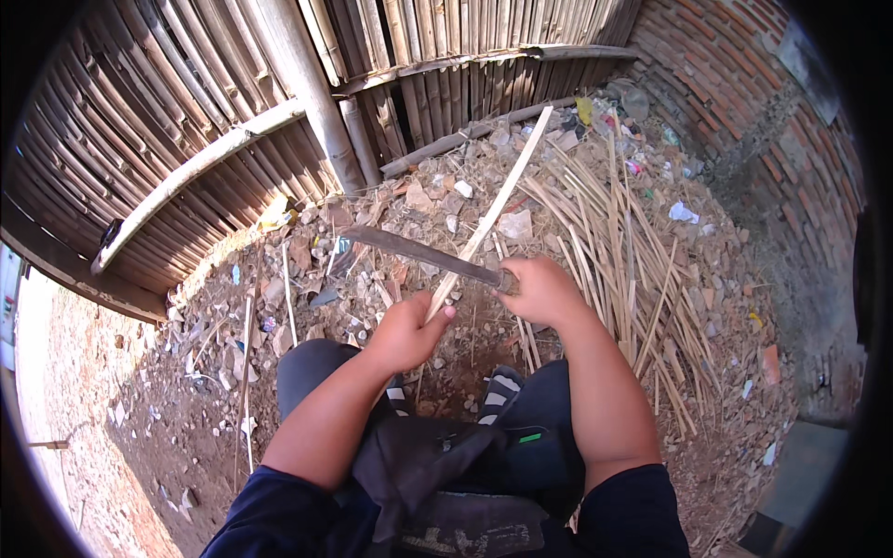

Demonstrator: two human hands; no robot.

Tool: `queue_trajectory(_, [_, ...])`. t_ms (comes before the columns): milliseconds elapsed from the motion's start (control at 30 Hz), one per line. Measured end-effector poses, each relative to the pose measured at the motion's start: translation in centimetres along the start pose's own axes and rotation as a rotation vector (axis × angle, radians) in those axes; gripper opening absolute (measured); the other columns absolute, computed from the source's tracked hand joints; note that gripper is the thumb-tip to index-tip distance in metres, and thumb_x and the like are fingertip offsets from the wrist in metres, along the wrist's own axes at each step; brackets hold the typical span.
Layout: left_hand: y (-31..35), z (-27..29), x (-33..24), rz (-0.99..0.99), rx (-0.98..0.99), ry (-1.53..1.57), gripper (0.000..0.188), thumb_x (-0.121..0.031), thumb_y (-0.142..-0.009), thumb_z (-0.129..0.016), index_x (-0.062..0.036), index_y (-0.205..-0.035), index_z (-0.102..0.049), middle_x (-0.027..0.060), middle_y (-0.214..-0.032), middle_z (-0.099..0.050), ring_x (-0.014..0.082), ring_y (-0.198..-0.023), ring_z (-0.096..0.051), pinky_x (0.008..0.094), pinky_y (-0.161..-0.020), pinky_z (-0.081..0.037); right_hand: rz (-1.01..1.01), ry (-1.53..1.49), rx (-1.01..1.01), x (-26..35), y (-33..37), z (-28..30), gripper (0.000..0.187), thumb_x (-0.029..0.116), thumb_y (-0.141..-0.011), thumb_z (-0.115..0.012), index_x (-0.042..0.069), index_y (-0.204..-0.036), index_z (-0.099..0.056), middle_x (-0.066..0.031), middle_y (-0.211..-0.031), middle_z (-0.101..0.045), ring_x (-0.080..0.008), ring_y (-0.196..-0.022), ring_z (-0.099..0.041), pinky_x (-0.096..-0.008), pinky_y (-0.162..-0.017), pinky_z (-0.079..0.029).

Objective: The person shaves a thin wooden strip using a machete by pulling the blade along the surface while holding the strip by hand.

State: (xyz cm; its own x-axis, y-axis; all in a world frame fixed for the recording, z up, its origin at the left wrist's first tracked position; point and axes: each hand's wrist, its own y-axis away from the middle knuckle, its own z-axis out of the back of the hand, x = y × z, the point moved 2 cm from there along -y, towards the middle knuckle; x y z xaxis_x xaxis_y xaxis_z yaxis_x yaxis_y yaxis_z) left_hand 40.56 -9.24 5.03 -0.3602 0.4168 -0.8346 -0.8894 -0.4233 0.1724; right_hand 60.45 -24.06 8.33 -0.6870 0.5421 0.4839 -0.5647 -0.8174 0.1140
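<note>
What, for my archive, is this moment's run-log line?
left hand: grips pale strip | right hand: grips long knife by handle | blade: crosses strip, contact unclear | loose strips: heaped at right

Knife [409, 247] across strip [502, 198], sticks [617, 244] right (on ground [209, 474])

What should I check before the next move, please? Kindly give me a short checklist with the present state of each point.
1. Left hand grips the pale strip near its lower end: ok.
2. Right hand holds the long knife by its handle: ok.
3. Left fingers apart from the blade: ok, the blade crosses the strip beyond that hand.
4. Cutting edge sharp enough: cannot tell; such detail is too small here.
5. Ground free of loose debris: not ok; rubble and scraps lie in front of the feet.
6. Other strips away from the knife: ok, the heap lies on the ground to the right.
</note>
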Motion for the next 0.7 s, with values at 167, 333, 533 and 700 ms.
queue_trajectory(167, [0.4, 0.1, -1.4, -0.045, 0.003, -0.077, 0.04, -0.039, -0.1, -0.063, 0.0007, -0.094, -0.062, 0.0234, -0.077, -0.066, 0.0436, -0.077, -0.067, 0.049, -0.07, -0.051, -0.158, -0.264, -0.198, -6.0, -1.9, -0.5, 0.035, 0.028, -0.084, -0.077, 0.006, -0.111, -0.073, -0.0212, -0.096, -0.073, -0.037, -0.093, -0.071, -0.044, -0.084, -0.054])
queue_trajectory(333, [-0.1, 0.0, 0.6, -0.061, -0.051, -0.121, 0.037, -0.036, -0.101, -0.064, -0.0002, -0.094, -0.059, 0.0201, -0.071, -0.063, 0.0398, -0.068, -0.065, 0.0482, -0.065, -0.049, -0.096, -0.169, -0.068, -1.2, -0.6, 0.0, 0.034, 0.029, -0.084, -0.077, 0.008, -0.111, -0.073, -0.0206, -0.095, -0.073, -0.0369, -0.092, -0.071, -0.0445, -0.084, -0.055])
queue_trajectory(533, [0.6, 0.6, -2.5, -0.098, -0.034, -0.321, 0.036, -0.035, -0.099, -0.063, -0.0004, -0.095, -0.057, 0.0266, -0.077, -0.067, 0.0491, -0.077, -0.066, 0.057, -0.071, -0.05, -0.154, -0.23, 0.015, -3.6, -0.7, 0.8, 0.033, 0.026, -0.085, -0.076, 0.008, -0.112, -0.072, -0.0188, -0.098, -0.074, -0.0353, -0.091, -0.071, -0.0459, -0.083, -0.054])
queue_trajectory(700, [0.8, 0.6, -1.4, -0.135, -0.063, -0.309, 0.034, -0.033, -0.099, -0.064, -0.0004, -0.094, -0.057, 0.0262, -0.075, -0.066, 0.0498, -0.076, -0.065, 0.0572, -0.069, -0.05, -0.048, -0.033, 0.034, -0.8, 0.1, 0.7, 0.045, 0.029, -0.082, -0.079, 0.002, -0.117, -0.071, -0.0219, -0.101, -0.074, -0.0347, -0.098, -0.072, -0.0433, -0.088, -0.054])
